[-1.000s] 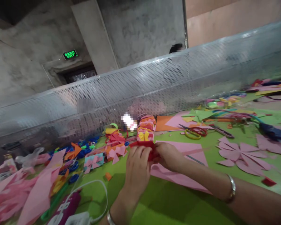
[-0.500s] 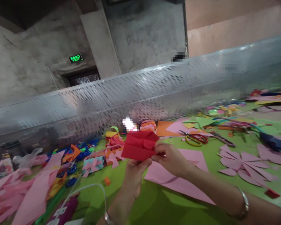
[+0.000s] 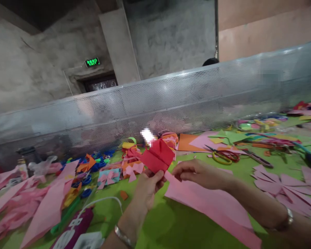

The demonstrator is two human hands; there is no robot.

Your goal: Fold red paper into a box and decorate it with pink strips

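My left hand (image 3: 147,188) is closed on a red folded paper (image 3: 159,155), its thumb pressed on the lower edge. The red paper is held up above the green table, with creases and a raised flap showing. My right hand (image 3: 197,173) is just to the right, its fingers curled over the upper edge of a pink sheet of paper (image 3: 209,204); the thumb is hidden. The sheet's upper left corner is raised close to my left thumb, and its lower edge bows.
Scissors with yellow and red handles (image 3: 221,155) lie beyond my right hand. Pink petal cutouts (image 3: 285,186) are at the right, pink strips (image 3: 49,200) at the left. A purple device (image 3: 75,224) with a white cable sits front left. A perforated metal panel (image 3: 155,93) closes the back.
My right hand has let go of the red paper and moved right onto the pink sheet, which has shifted and bent upward. The red paper has turned in my left hand.
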